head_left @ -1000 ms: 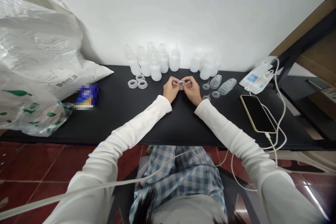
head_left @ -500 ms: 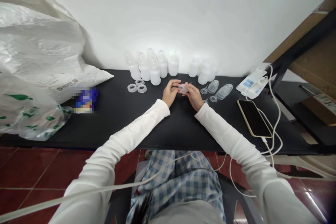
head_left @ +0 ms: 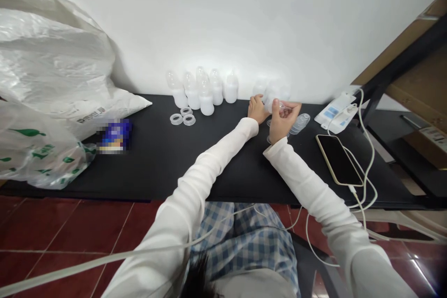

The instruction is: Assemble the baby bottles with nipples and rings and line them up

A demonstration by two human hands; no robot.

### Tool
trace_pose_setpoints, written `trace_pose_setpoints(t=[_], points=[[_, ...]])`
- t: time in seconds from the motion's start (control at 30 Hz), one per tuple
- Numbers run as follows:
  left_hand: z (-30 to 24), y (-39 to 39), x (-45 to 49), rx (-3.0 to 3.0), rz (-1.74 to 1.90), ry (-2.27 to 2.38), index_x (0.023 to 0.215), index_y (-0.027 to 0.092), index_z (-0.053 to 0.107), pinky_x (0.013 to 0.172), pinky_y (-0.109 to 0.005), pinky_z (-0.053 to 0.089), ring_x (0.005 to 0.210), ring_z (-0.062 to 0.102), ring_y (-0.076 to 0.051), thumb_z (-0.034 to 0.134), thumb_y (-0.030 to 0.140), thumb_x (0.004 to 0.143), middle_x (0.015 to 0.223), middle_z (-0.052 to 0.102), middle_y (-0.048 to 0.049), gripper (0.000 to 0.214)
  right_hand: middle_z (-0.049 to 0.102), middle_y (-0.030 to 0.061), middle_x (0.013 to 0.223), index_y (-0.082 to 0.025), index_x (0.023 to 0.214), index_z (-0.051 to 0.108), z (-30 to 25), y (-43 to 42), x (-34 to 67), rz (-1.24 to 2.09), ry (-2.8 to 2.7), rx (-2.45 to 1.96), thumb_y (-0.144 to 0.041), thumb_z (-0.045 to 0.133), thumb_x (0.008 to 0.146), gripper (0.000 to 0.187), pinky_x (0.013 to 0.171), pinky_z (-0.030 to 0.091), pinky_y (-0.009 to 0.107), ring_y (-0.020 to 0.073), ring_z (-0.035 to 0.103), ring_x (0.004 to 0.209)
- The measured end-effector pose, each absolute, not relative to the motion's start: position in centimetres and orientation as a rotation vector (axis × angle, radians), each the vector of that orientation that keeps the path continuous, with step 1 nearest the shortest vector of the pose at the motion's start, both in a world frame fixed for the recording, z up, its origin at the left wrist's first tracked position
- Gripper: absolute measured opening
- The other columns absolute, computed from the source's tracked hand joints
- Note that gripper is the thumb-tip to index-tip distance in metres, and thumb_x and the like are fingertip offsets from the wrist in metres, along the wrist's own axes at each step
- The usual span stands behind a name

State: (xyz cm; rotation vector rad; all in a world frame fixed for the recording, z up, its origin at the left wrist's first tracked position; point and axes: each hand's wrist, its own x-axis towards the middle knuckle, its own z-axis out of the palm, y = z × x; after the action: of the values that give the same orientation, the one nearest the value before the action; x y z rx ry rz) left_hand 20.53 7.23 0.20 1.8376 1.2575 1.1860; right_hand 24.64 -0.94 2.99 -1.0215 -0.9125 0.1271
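The right hand [head_left: 284, 121] is raised with its fingers closed on a small clear piece [head_left: 282, 108], pinching it just in front of a group of frosted bottles [head_left: 274, 92], while the left hand [head_left: 256, 109] sits low on the black tabletop [head_left: 150, 167], fingers curled near the same group; whether it holds anything cannot be told. Left of the hands stand more frosted bottles [head_left: 206, 98], milky below and topped with clear domes, and these look put together. Three clear rings [head_left: 182, 118], smooth and thick-walled, lie loose just beyond them, and a clear ribbed stack of cup-shaped parts [head_left: 299, 124] lies just right of the right hand, so some pieces appear still unfitted, with a phone [head_left: 338, 159] farther right
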Motion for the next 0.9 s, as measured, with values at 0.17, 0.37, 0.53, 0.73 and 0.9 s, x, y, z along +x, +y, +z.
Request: trace_pose_setpoints(t=[0.17, 0.37, 0.53, 0.73, 0.9], points=[[0.4, 7.5, 21.0, 1.842, 1.168, 1.327, 0.092, 0.017, 0.049, 0.104, -0.049, 0.039, 0.121, 0.053, -0.038, 0.088, 0.026, 0.066, 0.115, 0.054, -0.0182, 0.048, 0.057, 0.0045, 0.096, -0.026, 0.109, 0.053, 3.0, -1.0, 25.4, 0.057, -1.074, -1.162, -0.061, 0.051, 0.093, 0.039, 0.079, 0.058, 0.037, 0.0191, 0.065, 0.09], [-0.7, 5.5, 14.5, 1.808, 1.3, 1.052, 0.098, 0.021, 0.046, 0.097, -0.04, 0.047, 0.105, 0.06, -0.026, 0.081, 0.028, 0.072, 0.105, 0.058, -0.0087, 0.044, 0.056, 0.0079, 0.11, -0.026, 0.117, 0.052, 2.0, -0.7, 26.1, 0.073, -1.168, -1.187, -0.058, 0.049, 0.095, 0.039, 0.076, 0.06, 0.032, 0.0157, 0.064, 0.089], [-1.2, 2.9, 6.1, 1.835, 1.422, 0.917, 0.112, 0.023, 0.055, 0.108, -0.038, 0.043, 0.118, 0.056, -0.024, 0.078, 0.033, 0.072, 0.118, 0.059, -0.0077, 0.047, 0.056, 0.0086, 0.117, -0.025, 0.112, 0.058, 1.6, -1.2, 25.5, 0.258, -1.332, -1.122, -0.058, 0.061, 0.089, 0.04, 0.084, 0.06, 0.034, 0.0163, 0.063, 0.092], [-0.5, 1.8, 2.6, 1.515, 1.279, 0.813, 0.114, 0.025, 0.058, 0.076, -0.029, 0.055, 0.096, 0.063, -0.02, 0.082, 0.036, 0.059, 0.113, 0.061, -0.0048, 0.061, 0.064, 0.0036, 0.11, -0.027, 0.105, 0.058, 1.7, -1.9, 24.5, 0.744, -1.529, -0.947, -0.057, 0.075, 0.077, 0.044, 0.097, 0.057, 0.039, 0.0187, 0.065, 0.102], [0.2, 2.1, 2.5, 1.281, 1.179, 0.805, 0.105, 0.023, 0.053, 0.039, -0.02, 0.034, 0.046, 0.045, -0.007, 0.079, 0.042, 0.06, 0.071, 0.054, 0.0054, 0.055, 0.063, 0.0046, 0.118, -0.026, 0.098, 0.055, 1.4, -2.5, 24.4, 0.885, -1.585, -0.905, -0.05, 0.084, 0.069, 0.047, 0.096, 0.056, 0.039, 0.0202, 0.065, 0.108]])
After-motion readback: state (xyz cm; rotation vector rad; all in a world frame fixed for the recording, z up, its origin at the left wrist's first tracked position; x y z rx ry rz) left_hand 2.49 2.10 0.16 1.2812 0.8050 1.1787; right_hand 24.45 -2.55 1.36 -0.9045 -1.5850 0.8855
